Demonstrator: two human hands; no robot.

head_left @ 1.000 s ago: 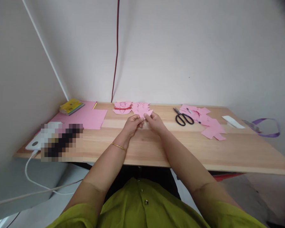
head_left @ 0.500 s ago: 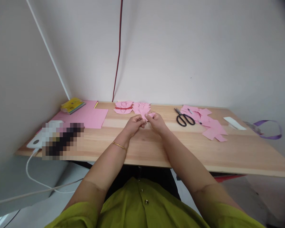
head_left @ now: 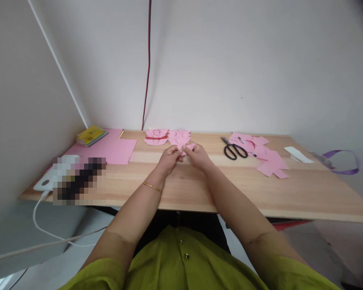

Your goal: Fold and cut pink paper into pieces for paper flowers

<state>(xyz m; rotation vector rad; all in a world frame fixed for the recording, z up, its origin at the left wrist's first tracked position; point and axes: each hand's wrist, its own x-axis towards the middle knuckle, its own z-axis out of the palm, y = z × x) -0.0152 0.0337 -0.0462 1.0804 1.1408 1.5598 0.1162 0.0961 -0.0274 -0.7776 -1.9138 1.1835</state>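
Note:
A small piece of pink paper (head_left: 188,150) is pinched between my two hands above the wooden table. My left hand (head_left: 170,158) has its fingers closed on the paper's left side. My right hand (head_left: 199,154) grips it from the right, with the thumb pressed on top. Just beyond my hands lies a cut pink paper shape with zigzag edges (head_left: 179,137). To its left is a similar pink cutout (head_left: 156,141) crossed by a red band. My fingers partly hide the held paper.
Black-handled scissors (head_left: 234,150) lie right of my hands, beside pink paper scraps (head_left: 270,157) with markers among them. Farther right is a white strip (head_left: 298,154). Pink sheets (head_left: 121,151), a yellow packet (head_left: 92,135) and a white device (head_left: 45,179) with a cable occupy the left.
The view has shifted very slightly. My hands stay together on the pink paper, with my right thumb moved a little left along it.

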